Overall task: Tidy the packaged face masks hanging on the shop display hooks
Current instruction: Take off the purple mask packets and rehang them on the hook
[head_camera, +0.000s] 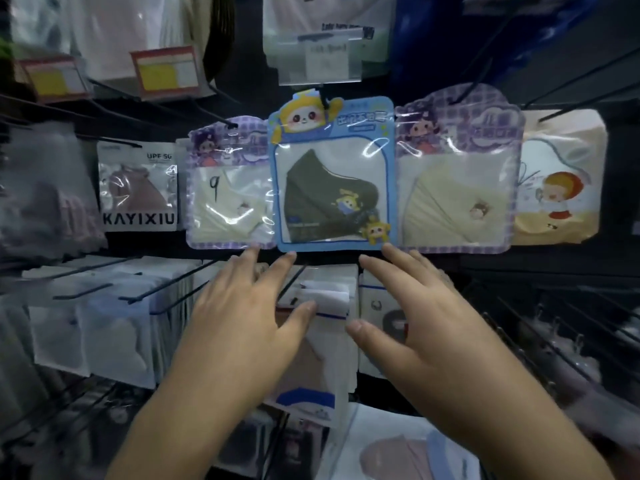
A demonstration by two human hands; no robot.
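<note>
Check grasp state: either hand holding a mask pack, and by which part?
Nothing is held. Left hand and right hand are both open, fingers spread, fingertips at or just under the bottom edge of the blue pack; actual contact cannot be told.

blue pack (332,174): dark green mask | flanking packs (230,183): purple check, cream masks

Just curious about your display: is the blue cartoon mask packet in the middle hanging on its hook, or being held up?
Hanging. The blue packet hangs from its hook; both hands, left and right, are open below it.
</note>
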